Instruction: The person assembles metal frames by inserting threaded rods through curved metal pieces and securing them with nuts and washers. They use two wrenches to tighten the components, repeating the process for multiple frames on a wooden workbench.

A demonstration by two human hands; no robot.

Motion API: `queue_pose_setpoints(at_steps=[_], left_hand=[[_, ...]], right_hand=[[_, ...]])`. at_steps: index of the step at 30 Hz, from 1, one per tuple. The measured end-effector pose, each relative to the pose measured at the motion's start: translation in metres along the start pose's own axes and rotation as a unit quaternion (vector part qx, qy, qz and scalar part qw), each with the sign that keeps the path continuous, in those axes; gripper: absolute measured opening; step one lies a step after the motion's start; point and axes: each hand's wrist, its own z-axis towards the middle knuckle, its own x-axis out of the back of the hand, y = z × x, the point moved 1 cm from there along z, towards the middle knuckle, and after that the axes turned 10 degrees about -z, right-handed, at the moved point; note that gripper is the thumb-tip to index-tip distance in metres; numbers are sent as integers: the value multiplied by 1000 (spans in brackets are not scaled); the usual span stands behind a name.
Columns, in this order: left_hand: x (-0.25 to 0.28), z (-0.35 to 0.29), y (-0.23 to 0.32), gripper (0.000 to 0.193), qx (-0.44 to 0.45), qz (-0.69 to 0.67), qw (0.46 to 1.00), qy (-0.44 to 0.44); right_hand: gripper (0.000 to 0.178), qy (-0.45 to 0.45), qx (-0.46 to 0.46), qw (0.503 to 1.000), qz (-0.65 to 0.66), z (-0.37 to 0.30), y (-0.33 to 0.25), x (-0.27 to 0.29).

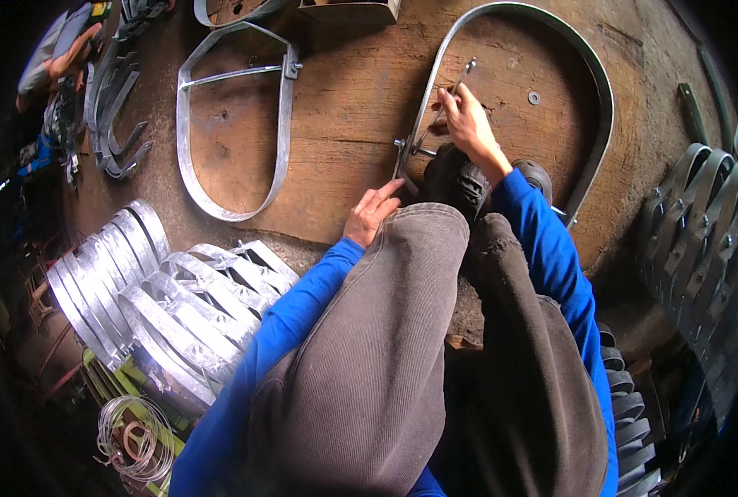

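Note:
A large U-shaped galvanized metal clamp lies on the wooden board, its open ends toward me. My left hand grips the clamp's left end, with fingertips on the metal beside a bolt. Closed around a slim spanner, my right hand is above the inside of the clamp. The spanner's far end sticks out past the fingers, and its near part runs down toward the bolt. A small washer lies within the clamp's loop. My shoes partly cover the clamp's near side.
Another clamp with a cross bolt lies on the board to the left. Stacked metal bands stand at the lower left, near coiled wire. More bands are piled at right. A person is at the far left.

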Motion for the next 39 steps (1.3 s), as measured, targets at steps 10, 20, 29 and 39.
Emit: queue_pose_setpoints(at_steps=[10, 20, 29, 39], left_hand=[[-4, -3, -24, 19, -132, 53, 990, -3], [76, 53, 14, 40, 186, -277, 935, 120], [76, 206, -12, 52, 330, -366, 866, -84], [33, 254, -48, 57, 388, -181, 890, -155]], right_hand=[[46, 87, -1, 958, -272, 47, 32, 0], [17, 57, 258, 963, -52, -63, -35, 11], [36, -200, 474, 790, -334, -107, -19, -15], [27, -296, 430, 779, -346, -106, -17, -30]])
